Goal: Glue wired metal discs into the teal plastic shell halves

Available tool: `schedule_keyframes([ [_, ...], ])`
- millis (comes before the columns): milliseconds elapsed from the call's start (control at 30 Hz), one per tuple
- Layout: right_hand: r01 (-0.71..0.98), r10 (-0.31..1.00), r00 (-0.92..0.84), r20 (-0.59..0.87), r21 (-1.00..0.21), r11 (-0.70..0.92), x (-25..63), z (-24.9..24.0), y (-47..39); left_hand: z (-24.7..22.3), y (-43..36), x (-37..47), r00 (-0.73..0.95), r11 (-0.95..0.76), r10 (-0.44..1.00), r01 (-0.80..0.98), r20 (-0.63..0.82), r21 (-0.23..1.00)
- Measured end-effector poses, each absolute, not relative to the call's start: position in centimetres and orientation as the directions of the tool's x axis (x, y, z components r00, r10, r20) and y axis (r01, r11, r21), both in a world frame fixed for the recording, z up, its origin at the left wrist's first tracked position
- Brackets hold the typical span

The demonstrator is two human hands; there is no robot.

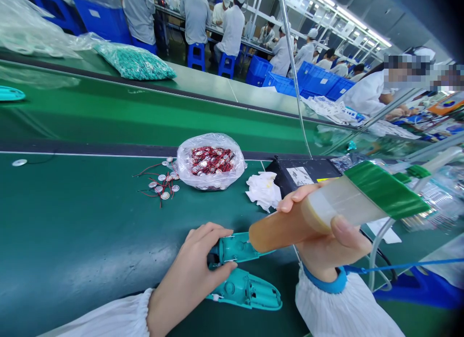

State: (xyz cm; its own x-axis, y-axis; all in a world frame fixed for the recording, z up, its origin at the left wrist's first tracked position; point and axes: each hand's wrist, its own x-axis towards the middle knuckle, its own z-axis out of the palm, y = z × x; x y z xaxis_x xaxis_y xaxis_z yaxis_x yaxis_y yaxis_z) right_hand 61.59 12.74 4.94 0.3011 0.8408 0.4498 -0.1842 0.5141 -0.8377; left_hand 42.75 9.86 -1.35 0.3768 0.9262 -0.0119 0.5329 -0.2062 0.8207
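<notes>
My left hand (pixel 199 257) grips the left end of a teal plastic shell (pixel 237 247), thumb and fingers on its opposite edges. A second teal shell (pixel 253 291) lies just below it on the green bench. In my right hand (pixel 326 240) is a dispensing tube (pixel 282 230) with amber contents and a green cap, tilted down to the left. Its lower end is over the right part of the held shell and hides the tip. A blue band circles my right wrist.
A plastic bag (pixel 212 160) of red-wired discs stands behind my hands, loose discs (pixel 165 182) beside it. A crumpled tissue (pixel 264 189) and black box (pixel 300 172) are right of it. Beyond runs a green conveyor (pixel 145 114); several people work farther back.
</notes>
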Motion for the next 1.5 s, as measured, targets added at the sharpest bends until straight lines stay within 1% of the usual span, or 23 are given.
schedule_keyframes([
  [400,-0.167,0.848,0.289,0.444,-0.849,0.501,61.6,4.9,12.6,-1.4,9.9,42.9,0.362,-0.200,0.932,0.523,-0.004,0.828],
  [633,-0.178,0.851,0.277,0.447,-0.846,0.503,61.3,5.0,12.5,-1.6,9.8,42.8,0.374,-0.180,0.927,0.513,-0.030,0.839],
  [933,-0.125,0.829,0.296,0.474,-0.842,0.525,60.7,5.2,12.6,-1.8,9.9,42.8,0.373,-0.193,0.928,0.505,-0.012,0.841],
  [1100,-0.107,0.810,0.293,0.507,-0.825,0.555,60.5,5.3,12.2,-1.8,9.8,42.8,0.386,-0.185,0.922,0.497,-0.025,0.848],
  [1233,-0.117,0.780,0.248,0.575,-0.781,0.613,60.3,5.1,12.0,-1.6,9.8,42.9,0.395,-0.163,0.917,0.499,-0.056,0.851],
  [1300,-0.101,0.754,0.252,0.606,-0.759,0.643,60.2,4.9,11.9,-1.5,9.9,42.9,0.397,-0.156,0.916,0.499,-0.065,0.852],
  [1500,-0.090,0.739,0.269,0.618,-0.748,0.658,59.7,4.9,11.9,-1.5,10.2,43.0,0.401,-0.157,0.914,0.497,-0.065,0.853],
])
